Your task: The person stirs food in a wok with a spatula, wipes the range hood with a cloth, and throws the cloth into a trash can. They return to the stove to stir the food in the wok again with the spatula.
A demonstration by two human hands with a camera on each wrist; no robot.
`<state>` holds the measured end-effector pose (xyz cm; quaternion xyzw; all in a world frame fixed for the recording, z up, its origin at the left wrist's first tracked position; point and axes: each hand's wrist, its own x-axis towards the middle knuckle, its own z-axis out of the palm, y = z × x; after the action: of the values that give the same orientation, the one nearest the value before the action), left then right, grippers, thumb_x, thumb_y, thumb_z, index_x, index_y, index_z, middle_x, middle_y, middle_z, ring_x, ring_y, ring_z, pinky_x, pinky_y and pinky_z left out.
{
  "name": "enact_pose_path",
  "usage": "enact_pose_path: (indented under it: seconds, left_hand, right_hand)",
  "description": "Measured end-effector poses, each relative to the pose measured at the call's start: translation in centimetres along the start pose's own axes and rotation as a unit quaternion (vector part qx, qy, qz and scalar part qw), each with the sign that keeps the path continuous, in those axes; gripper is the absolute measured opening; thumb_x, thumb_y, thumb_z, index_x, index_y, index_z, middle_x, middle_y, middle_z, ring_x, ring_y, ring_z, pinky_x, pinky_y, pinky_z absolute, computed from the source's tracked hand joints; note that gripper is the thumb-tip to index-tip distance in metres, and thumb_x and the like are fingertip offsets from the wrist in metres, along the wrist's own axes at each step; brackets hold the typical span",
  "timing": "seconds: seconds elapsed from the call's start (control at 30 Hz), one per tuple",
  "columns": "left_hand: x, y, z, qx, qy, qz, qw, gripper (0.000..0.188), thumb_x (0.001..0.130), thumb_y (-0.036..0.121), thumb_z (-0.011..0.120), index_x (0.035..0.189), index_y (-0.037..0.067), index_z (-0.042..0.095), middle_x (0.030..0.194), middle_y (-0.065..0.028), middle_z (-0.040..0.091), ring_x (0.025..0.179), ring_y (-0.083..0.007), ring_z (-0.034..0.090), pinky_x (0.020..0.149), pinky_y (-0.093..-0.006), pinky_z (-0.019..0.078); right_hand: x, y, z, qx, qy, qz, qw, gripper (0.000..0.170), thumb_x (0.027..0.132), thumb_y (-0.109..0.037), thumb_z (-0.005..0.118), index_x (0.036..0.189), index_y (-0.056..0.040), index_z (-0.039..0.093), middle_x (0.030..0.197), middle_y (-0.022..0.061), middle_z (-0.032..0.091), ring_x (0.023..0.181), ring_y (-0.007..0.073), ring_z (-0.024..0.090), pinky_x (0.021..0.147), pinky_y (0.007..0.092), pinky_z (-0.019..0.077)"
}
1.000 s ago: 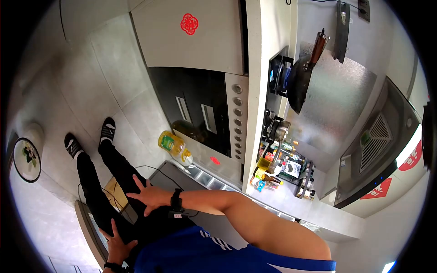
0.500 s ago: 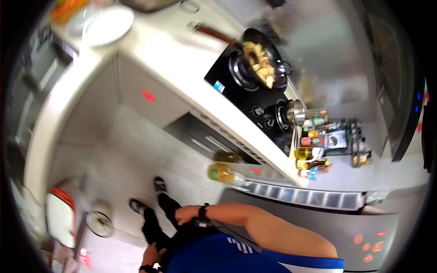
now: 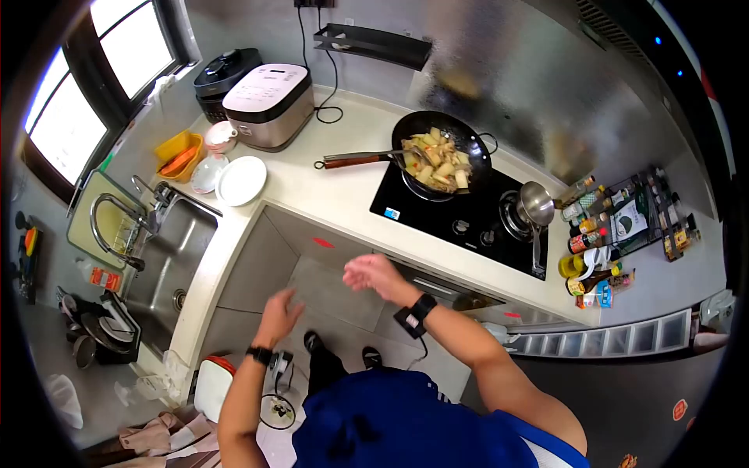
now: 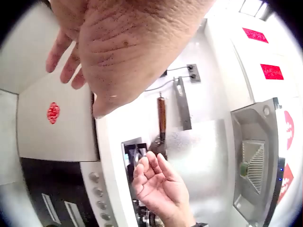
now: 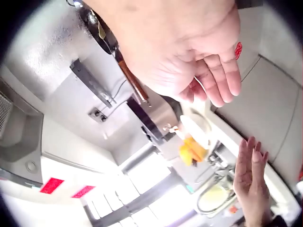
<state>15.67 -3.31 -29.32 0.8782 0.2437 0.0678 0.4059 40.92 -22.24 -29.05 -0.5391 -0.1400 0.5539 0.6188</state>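
Note:
In the head view both hands are raised in front of the body, apart and holding nothing. The left hand (image 3: 278,316) has its fingers relaxed, with the thumb out. My right hand (image 3: 378,278) reaches near the counter's front edge, fingers loosely bent. Beyond it a wok (image 3: 442,154) with food pieces (image 3: 445,173) and a spatula sits on the black stove (image 3: 468,221). The left wrist view shows the right hand (image 4: 163,189) palm up, in front of the wok handle (image 4: 162,116). In the right wrist view the left hand (image 5: 252,182) has its fingers extended.
A small steel pot (image 3: 536,204) stands on the other burner, beside bottles (image 3: 585,242) and a rack. A rice cooker (image 3: 269,105), white plate (image 3: 241,181) and yellow basket (image 3: 179,154) are on the counter. The sink (image 3: 173,257) lies left; a bin (image 3: 278,411) is below.
The view has swung up from the floor to the counter and stove. Both hands have lifted from the thighs and now hover in front of the body.

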Motion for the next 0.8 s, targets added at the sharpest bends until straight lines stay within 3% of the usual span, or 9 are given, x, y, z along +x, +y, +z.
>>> enact_pose_path:
  seconds: [0.07, 0.13, 0.23, 0.33, 0.57, 0.8]
  left_hand:
    - [5.7, 1.2, -2.0, -0.002, 0.087, 0.099, 0.991, 0.053, 0.089, 0.017, 0.074, 0.135, -0.002, 0.058, 0.125, -0.0242, 0.067, 0.108, -0.0372, 0.067, 0.089, -0.0412, 0.0547]
    - [11.2, 4.4, -4.7, -0.002, 0.112, 0.136, 0.984, 0.054, 0.092, 0.017, 0.071, 0.139, -0.003, 0.053, 0.132, -0.0250, 0.062, 0.116, -0.0393, 0.063, 0.097, -0.0431, 0.0515]
    - [18.3, 8.0, -7.2, 0.111, 0.154, 0.203, 0.961, 0.057, 0.091, 0.014, 0.069, 0.140, -0.006, 0.048, 0.140, -0.0258, 0.055, 0.125, -0.0435, 0.054, 0.104, -0.0461, 0.0463]
    - [24.4, 8.8, -7.6, 0.139, 0.155, 0.259, 0.943, 0.059, 0.091, 0.016, 0.069, 0.141, -0.005, 0.047, 0.142, -0.0241, 0.053, 0.126, -0.0420, 0.053, 0.105, -0.0468, 0.0454]
    - [33.2, 9.3, -6.6, 0.196, 0.071, 0.312, 0.927, 0.056, 0.087, 0.019, 0.073, 0.135, -0.004, 0.055, 0.126, -0.0207, 0.062, 0.115, -0.0389, 0.058, 0.098, -0.0456, 0.0484]
    - [35.4, 11.0, -5.6, 0.272, -0.007, 0.309, 0.911, 0.025, 0.084, 0.018, 0.073, 0.103, 0.002, 0.072, 0.101, -0.0163, 0.067, 0.099, -0.0344, 0.062, 0.087, -0.0449, 0.0519]
  right_hand:
    - [1.9, -2.8, -0.2, 0.065, 0.010, -0.026, 0.997, 0.021, 0.101, -0.020, 0.061, 0.107, -0.0015, 0.068, 0.092, 0.0105, 0.074, 0.080, 0.0174, 0.072, 0.070, 0.0299, 0.0592]
    - [3.2, -5.0, 0.5, 0.085, 0.021, -0.037, 0.996, 0.022, 0.101, -0.021, 0.061, 0.107, -0.0019, 0.068, 0.091, 0.0100, 0.073, 0.080, 0.0174, 0.071, 0.070, 0.0298, 0.0584]
    - [4.0, -6.5, 0.8, 0.097, 0.046, -0.045, 0.993, 0.022, 0.100, -0.022, 0.062, 0.107, -0.0013, 0.068, 0.089, 0.0098, 0.073, 0.080, 0.0172, 0.071, 0.069, 0.0287, 0.0575]
    - [4.5, -6.5, 1.1, 0.069, 0.084, -0.040, 0.993, 0.024, 0.100, -0.024, 0.063, 0.107, -0.0010, 0.069, 0.087, 0.0082, 0.072, 0.077, 0.0163, 0.070, 0.069, 0.0270, 0.0566]
    - [1.0, -5.1, 0.7, 0.050, 0.209, -0.035, 0.976, 0.024, 0.100, -0.024, 0.064, 0.105, -0.0014, 0.071, 0.087, 0.0066, 0.072, 0.076, 0.0131, 0.070, 0.067, 0.0252, 0.0560]
    - [-3.6, -3.0, -1.8, 0.044, 0.274, -0.036, 0.960, 0.023, 0.099, -0.023, 0.066, 0.104, -0.0021, 0.073, 0.086, 0.0071, 0.074, 0.074, 0.0131, 0.070, 0.065, 0.0255, 0.0564]
